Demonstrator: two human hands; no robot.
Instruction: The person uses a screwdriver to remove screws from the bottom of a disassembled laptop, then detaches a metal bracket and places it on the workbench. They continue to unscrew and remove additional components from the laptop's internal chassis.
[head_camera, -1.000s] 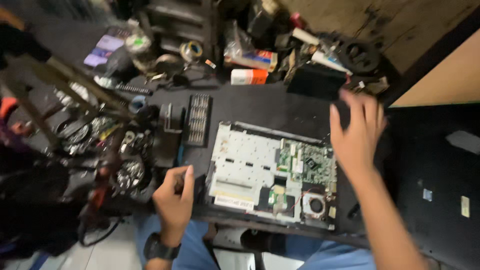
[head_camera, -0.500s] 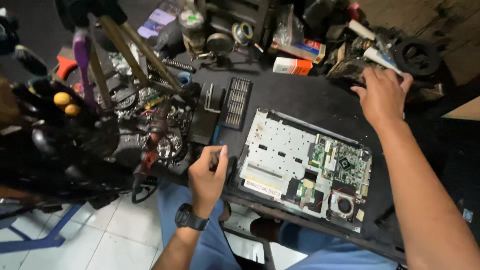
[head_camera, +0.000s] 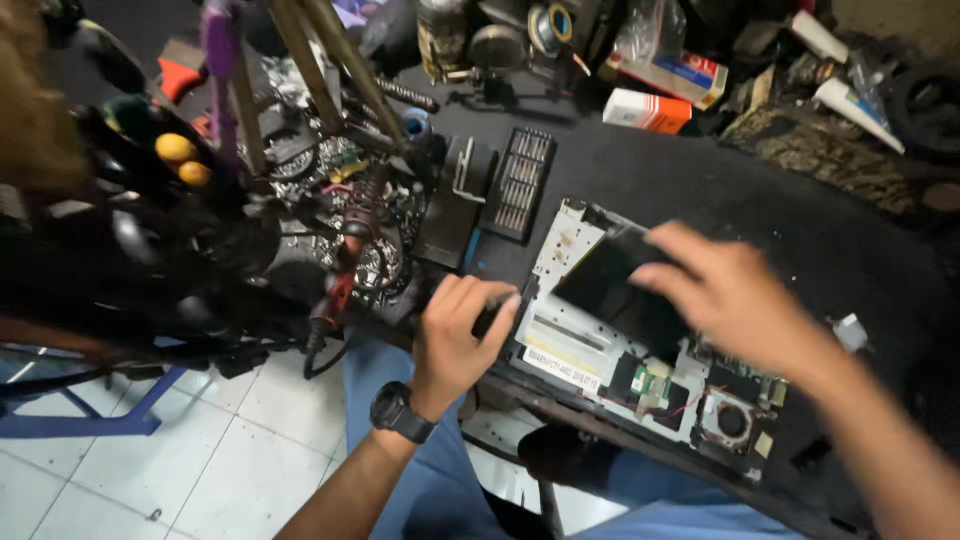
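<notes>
The person is working on an opened laptop base (head_camera: 600, 345) that is lying on the dark surface (head_camera: 800, 220), near its front edge. The right hand (head_camera: 735, 300) is holding a flat black rectangular part (head_camera: 610, 285) over the middle of the laptop base; the fingers are stretched and lying along the upper edge of the part, and the thumb is hidden under it. The left hand (head_camera: 455, 335), with a black watch (head_camera: 400, 412) on the wrist, is resting at the left edge of the laptop base. Its fingers are curled and pressed around a small dark tool (head_camera: 487, 320), but I cannot tell what kind of tool it is. A small round fan (head_camera: 732, 420) is showing in the lower right corner of the laptop base. A black case with rows of screwdriver bits (head_camera: 520, 185) is lying just beyond the laptop base, and an orange and white box (head_camera: 648, 108) is lying farther back, among many other things.
</notes>
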